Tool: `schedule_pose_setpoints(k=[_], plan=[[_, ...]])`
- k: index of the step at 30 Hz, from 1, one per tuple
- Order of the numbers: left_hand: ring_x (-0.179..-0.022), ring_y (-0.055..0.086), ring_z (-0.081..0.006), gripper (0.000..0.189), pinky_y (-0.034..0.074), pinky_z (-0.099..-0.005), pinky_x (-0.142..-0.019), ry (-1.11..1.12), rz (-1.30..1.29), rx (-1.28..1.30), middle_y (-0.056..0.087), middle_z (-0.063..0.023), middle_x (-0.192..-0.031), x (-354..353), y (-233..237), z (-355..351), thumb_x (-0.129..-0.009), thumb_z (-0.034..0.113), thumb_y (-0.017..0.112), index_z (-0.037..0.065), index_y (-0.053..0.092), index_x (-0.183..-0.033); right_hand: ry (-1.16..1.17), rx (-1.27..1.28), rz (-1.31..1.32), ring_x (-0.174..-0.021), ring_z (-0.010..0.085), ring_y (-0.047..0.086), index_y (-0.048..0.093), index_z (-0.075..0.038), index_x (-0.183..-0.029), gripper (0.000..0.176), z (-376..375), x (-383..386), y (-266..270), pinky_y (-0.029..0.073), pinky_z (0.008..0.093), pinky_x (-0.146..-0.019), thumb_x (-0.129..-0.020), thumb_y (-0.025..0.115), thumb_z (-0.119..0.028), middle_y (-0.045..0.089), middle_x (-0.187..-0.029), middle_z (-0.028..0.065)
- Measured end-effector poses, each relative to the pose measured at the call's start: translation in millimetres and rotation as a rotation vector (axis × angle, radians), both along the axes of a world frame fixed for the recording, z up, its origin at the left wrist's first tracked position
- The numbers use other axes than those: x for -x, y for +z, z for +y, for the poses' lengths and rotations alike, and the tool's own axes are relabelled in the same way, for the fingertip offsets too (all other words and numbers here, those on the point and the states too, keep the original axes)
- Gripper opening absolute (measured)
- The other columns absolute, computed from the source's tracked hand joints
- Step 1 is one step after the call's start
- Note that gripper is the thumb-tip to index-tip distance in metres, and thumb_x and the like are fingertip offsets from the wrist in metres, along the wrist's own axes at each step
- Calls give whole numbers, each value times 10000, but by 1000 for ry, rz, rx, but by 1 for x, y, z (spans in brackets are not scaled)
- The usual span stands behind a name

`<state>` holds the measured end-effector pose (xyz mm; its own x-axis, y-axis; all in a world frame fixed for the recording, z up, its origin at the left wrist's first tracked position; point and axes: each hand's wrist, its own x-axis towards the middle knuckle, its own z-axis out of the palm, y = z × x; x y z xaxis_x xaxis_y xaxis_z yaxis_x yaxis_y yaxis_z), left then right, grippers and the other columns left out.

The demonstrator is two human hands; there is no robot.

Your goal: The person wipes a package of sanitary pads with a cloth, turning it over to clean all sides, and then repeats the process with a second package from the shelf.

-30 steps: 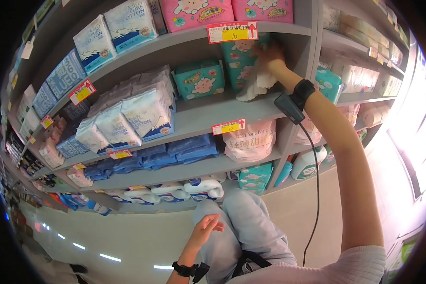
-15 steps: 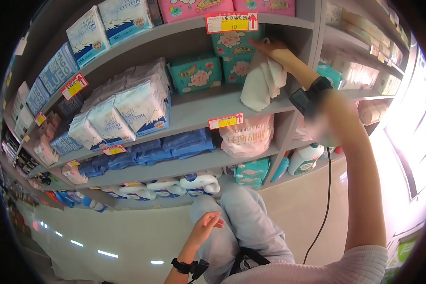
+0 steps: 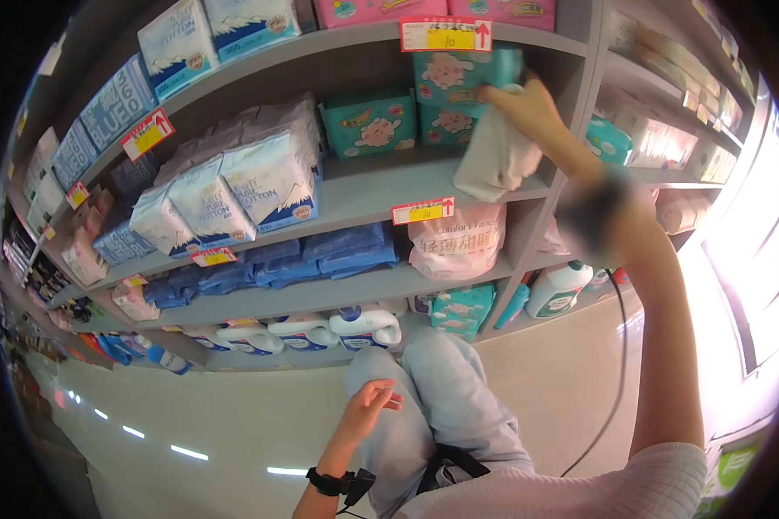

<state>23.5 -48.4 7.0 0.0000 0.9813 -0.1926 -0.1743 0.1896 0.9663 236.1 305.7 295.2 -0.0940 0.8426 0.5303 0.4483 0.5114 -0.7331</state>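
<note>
Compared with one second ago, the cloth (image 3: 496, 156) has come out to the edge of the shelf (image 3: 389, 180), so the work seems nearer the front. The right hand (image 3: 528, 112) grips it beside the green packs (image 3: 446, 80) (contact unclear); the left hand (image 3: 372, 406), loosely curled near the knee (image 3: 415, 424), holds nothing visible.

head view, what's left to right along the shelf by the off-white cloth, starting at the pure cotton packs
White-and-blue soft rectangular Pure Cotton packs, single boxy teal pack with pink cartoon, stacked teal packs, off-white fabric cloth in the right hand.

Cloth (image 3: 495, 163) before stacked packs (image 3: 448, 85)
</note>
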Motion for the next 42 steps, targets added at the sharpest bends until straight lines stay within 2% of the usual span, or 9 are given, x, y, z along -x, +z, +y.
schedule_pose_setpoints(k=[9,11,13,17,23,29,32,39,42], plan=[[-1010,603,-203,433,452,-331,-898,-61,166,-158,634,-115,-1098,-12,56,6,-916,174,596,12,437,-1285,168,-81,91,-1024,186,576,490,-5,-1237,675,-144,-86,-52,475,349,-866,-680,804,-222,585,-1151,112],[-1204,502,-238,756,396,-370,-991,-95,139,-319,541,-125,-1281,-16,70,11,-806,224,738,26,311,-1398,264,165,-15,-1081,200,546,439,1,-1285,783,-182,-107,-69,426,371,-941,-642,830,-216,570,-1187,120],[-1279,414,-248,948,354,-385,-1031,-96,139,-446,427,-131,-1376,-17,75,21,-713,263,806,30,234,-1432,465,-69,-521,-1148,229,500,367,2,-1349,911,-194,-128,-101,390,393,-982,-610,849,-222,540,-1228,140],[-1400,215,-259,1373,255,-414,-1106,-137,320,-327,148,-137,-1523,-8,67,14,-464,354,937,29,73,-1481,724,180,-258,-1156,289,473,255,-1,-1425,1053,-217,-82,-153,407,388,-962,-600,858,-258,413,-1344,183],[-1276,384,-257,1149,341,-399,-1056,100,86,-342,330,-156,-1402,-2,36,25,-552,188,894,10,166,-1423,824,480,-418,-1096,286,511,203,-37,-1462,1075,-209,-44,-195,477,343,-836,-651,846,-326,385,-1364,200],[-1168,501,-236,1034,474,-346,-924,361,30,-245,444,-140,-1290,3,-11,33,-589,179,870,11,226,-1380,457,610,-606,-993,232,567,452,-31,-1323,746,-162,-37,-194,476,342,-838,-707,809,-255,523,-1245,138],[-1151,518,-232,984,463,-349,-934,323,20,-249,479,-129,-1253,-1,-25,38,-600,188,866,13,267,-1361,497,657,-96,-972,208,580,537,-31,-1211,535,-183,-9,-178,467,338,-863,-755,758,-203,537,-1213,112],[-1161,499,-209,950,423,-351,-970,238,69,-281,479,-110,-1256,-2,-67,37,-611,209,873,8,306,-1345,816,-12,-649,-1200,339,472,499,-65,-1282,547,-222,40,-253,353,395,-1042,-757,631,-146,487,-1334,116],[-1181,474,-209,970,403,-346,-990,321,273,-274,458,-111,-1279,0,-64,36,-611,224,879,10,296,-1357,913,15,-583,-1279,347,409,462,-63,-1325,592,-209,54,-259,292,438,-1095,-748,584,-103,429,-1395,156]])
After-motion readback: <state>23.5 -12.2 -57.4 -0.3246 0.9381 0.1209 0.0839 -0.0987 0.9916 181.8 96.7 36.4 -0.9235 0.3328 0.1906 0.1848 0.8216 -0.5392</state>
